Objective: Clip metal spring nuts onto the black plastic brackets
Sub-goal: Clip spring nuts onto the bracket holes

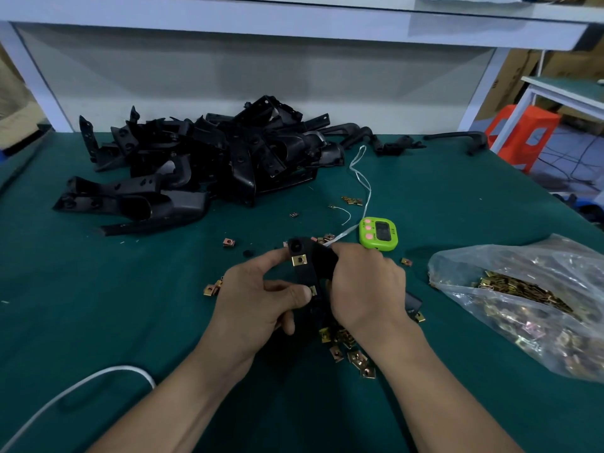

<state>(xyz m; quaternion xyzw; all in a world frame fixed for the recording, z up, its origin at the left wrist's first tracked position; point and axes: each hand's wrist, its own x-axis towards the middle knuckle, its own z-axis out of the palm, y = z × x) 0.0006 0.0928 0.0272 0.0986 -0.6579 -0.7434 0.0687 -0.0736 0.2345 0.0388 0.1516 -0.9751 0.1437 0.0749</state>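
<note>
Your left hand (261, 299): fingers curled round the black bracket (318, 261), thumb pressed against its lower edge, where a second nut (313, 291) sits only partly in view; whether it is fully seated cannot be told. Your right hand (366, 286): closed round the same bracket from the right, holding it just above the desk (98, 305). On the bracket, upper end: one spring nut (299, 259), clipped on and facing you. Below and between your wrists: loose nuts (356, 358), a small scatter, with more strays dotted further out on the green surface. To your right: clear plastic bag (490, 266), open, holding a large stock of nuts. Just beyond your right hand: green timer (379, 235), with a white string (359, 178) lying beside it and running toward the back. Far side of the desk: pile of brackets (202, 158), large, no nuts visible on them from here. Near left: white cable (81, 387). Progress, as a judgement: this piece has one nut on and a second going on; the pile suggests most of the job is left to you.
</note>
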